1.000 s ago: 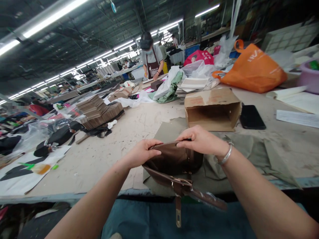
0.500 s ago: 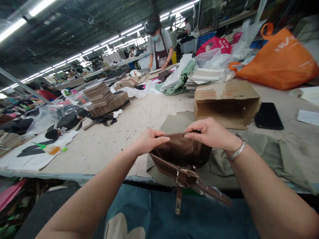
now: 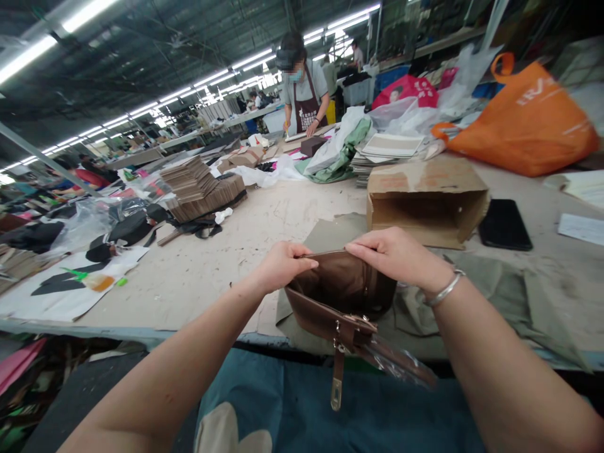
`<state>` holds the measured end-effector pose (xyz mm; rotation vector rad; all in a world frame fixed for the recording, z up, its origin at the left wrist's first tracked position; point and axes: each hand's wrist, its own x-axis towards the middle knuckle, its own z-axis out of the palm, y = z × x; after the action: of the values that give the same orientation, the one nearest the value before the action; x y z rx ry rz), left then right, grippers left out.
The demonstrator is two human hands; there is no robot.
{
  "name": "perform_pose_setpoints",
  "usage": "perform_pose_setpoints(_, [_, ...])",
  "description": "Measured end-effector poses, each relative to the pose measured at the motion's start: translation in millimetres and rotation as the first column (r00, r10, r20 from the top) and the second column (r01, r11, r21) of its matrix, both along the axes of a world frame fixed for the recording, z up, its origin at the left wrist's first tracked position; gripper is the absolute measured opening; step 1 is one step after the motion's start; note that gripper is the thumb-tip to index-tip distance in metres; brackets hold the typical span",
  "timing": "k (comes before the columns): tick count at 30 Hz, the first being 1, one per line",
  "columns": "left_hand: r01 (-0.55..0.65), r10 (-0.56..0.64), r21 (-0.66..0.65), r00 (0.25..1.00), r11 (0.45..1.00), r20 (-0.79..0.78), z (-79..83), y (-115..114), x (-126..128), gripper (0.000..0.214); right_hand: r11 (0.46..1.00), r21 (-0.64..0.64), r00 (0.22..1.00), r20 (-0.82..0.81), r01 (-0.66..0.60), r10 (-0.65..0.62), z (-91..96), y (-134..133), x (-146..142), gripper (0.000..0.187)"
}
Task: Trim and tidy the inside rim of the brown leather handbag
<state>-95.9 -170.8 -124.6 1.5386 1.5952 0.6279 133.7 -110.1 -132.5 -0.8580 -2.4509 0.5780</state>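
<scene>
A brown handbag [image 3: 316, 309] sits at the table's near edge with its mouth open, showing a brown lining and a zip inside. My left hand [image 3: 284, 265] pinches the far rim at its left end. Farther right along that same rim, my right hand [image 3: 394, 253] grips it between thumb and fingers; a silver bangle is on that wrist. A strap with a metal clasp [image 3: 336, 393] hangs off the near side, beside a plastic-wrapped handle [image 3: 401, 362]. Grey-green cloth [image 3: 491, 289] lies under the bag.
Behind the bag stand an open cardboard box [image 3: 425, 179] and a black phone [image 3: 504, 224]. An orange bag [image 3: 528, 126] is at the right. Stacked brown pieces [image 3: 202, 189] and a glue bottle [image 3: 97, 281] lie to the left. A co-worker [image 3: 306, 94] stands across the table.
My right hand has slid slightly left along the rim. The bag's mouth looks a little wider, its near side tipped slightly. The view has shifted a bit.
</scene>
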Motion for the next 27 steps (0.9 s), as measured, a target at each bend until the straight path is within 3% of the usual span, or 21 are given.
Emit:
perform_pose_setpoints(3, [0.006,-0.005,-0.007,1.000,1.000,0.025,-1.3,0.0,-0.3,0.026,0.975,0.222,0.996,0.079,0.015,-0.034,10.4,-13.9,-6.1,0.037])
perform_pose_setpoints(6, [0.017,-0.016,-0.022,0.999,1.000,0.044,-0.3,-0.8,0.5,0.025,0.946,0.323,0.992,0.115,0.003,-0.043,11.3,-25.7,-17.5,0.035])
perform_pose_setpoints(11, [0.035,-0.034,0.026,0.999,0.999,-0.030,2.2,-3.2,1.4,0.019,0.936,0.348,0.977,0.178,0.052,-0.120,-1.3,-28.5,-32.8,0.023])
perform_pose_setpoints(15, [0.038,-0.038,0.034,0.999,0.999,-0.004,1.6,-2.9,0.6,0.019,0.926,0.375,0.985,0.144,0.036,-0.097,-5.5,-24.2,-33.6,0.023])
perform_pose_setpoints(21, [0.036,-0.036,0.048,0.999,0.998,-0.011,1.8,-3.8,1.8,0.018,0.951,0.310,0.995,0.092,-0.005,-0.025,-2.5,-27.5,-33.9,0.030])
perform_pose_setpoints(27, [0.084,-0.086,0.063,0.996,0.995,0.030,-0.2,-7.8,0.6,0.018,0.937,0.347,0.993,0.102,0.027,-0.066,-7.0,-34.6,-46.4,0.025])
